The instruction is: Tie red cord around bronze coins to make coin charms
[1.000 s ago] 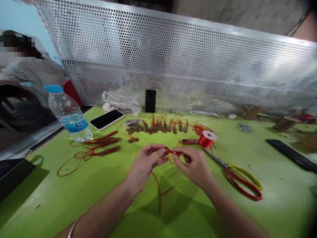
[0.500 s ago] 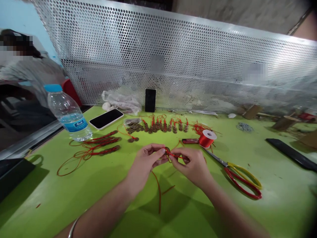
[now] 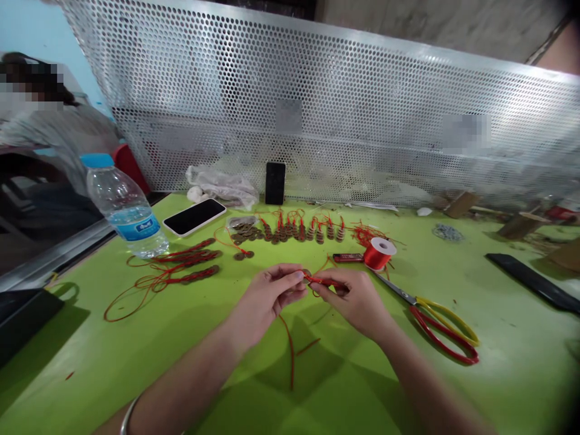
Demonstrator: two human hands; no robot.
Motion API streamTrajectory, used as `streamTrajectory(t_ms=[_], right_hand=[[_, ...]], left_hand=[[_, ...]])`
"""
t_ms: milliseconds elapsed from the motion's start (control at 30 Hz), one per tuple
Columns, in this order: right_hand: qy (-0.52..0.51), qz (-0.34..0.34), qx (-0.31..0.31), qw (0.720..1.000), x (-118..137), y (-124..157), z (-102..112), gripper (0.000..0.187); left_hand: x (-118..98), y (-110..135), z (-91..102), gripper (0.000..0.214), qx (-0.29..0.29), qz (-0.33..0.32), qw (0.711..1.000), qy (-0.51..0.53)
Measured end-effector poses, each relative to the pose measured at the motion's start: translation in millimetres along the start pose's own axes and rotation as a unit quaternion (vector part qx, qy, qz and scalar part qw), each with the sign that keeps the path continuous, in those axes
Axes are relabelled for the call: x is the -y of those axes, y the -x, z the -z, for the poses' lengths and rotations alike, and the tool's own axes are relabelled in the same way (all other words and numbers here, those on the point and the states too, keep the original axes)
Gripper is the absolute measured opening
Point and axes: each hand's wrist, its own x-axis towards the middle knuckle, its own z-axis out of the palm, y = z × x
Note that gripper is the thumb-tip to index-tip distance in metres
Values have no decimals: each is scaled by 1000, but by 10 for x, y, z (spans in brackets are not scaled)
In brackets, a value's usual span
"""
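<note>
My left hand [image 3: 267,299] and my right hand [image 3: 352,299] meet over the green table [image 3: 136,356], both pinching a red cord [image 3: 290,344] with a small brown coin [image 3: 306,273] at the fingertips. The cord's loose end hangs down between my wrists onto the table. A red cord spool [image 3: 379,253] stands just beyond my right hand. Scissors with red and yellow handles [image 3: 437,323] lie to its right. A row of coins tied with red cord [image 3: 299,231] lies farther back.
A water bottle [image 3: 124,208] stands at the left, beside finished red cord strings [image 3: 181,269] and a phone lying flat [image 3: 194,217]. Another phone [image 3: 275,183] leans on the perforated metal screen [image 3: 344,115]. A person sits far left. A black tool [image 3: 530,281] lies right.
My hands have drawn slightly closer and the red loop between the fingers has tightened; everything else on the table is unmoved.
</note>
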Motion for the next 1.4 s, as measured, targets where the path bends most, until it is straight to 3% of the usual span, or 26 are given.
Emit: streamTrajectory(t_ms=[200,900,1400], right_hand=[[4,37,20,999,-37,3,94,15],[-19,130,-45,990,61,37,37,9],[-5,152,3,988,33,30,140,13]], left_hand=[[-9,19,-8,12,22,17,1000,15],[21,48,-11,19,43,17,999,19],[-17,55,-15,14,76,17,997,-2]])
